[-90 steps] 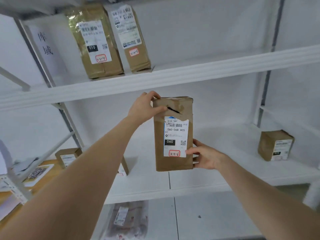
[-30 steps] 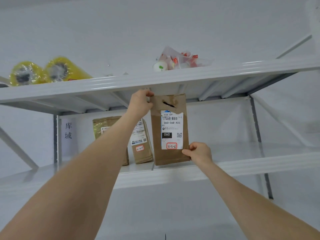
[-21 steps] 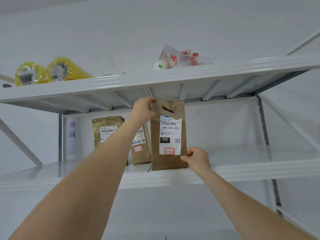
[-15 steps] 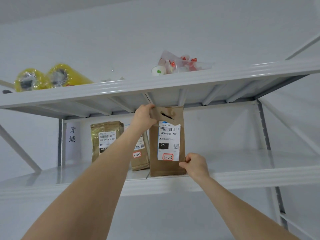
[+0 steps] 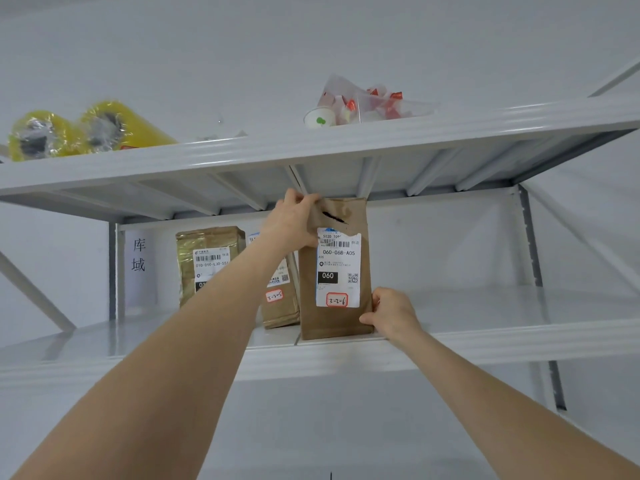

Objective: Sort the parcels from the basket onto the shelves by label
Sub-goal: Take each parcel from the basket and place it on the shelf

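A tall brown parcel [image 5: 334,320] with a white label reading 060 and a red-edged tag 3-2-6 stands upright on the white shelf [image 5: 502,337]. My left hand [image 5: 294,220] grips its top left corner. My right hand [image 5: 389,315] holds its lower right edge, fingers curled round it. To its left stand a second brown parcel [image 5: 280,306] tagged 3-2-5, partly hidden by my left arm, and a gold-brown parcel [image 5: 204,261].
The shelf above [image 5: 346,147] carries two yellow wrapped rolls [image 5: 86,133] at the left and a clear bag of small packets [image 5: 363,105] near the middle. A paper sign [image 5: 138,258] with characters hangs by the left upright. The parcel's shelf stretches bare to the right.
Both hands lifted the parcel from the lower shelf level up to this shelf and set it down beside the 3-2-5 parcel. It now rests on the shelf board.
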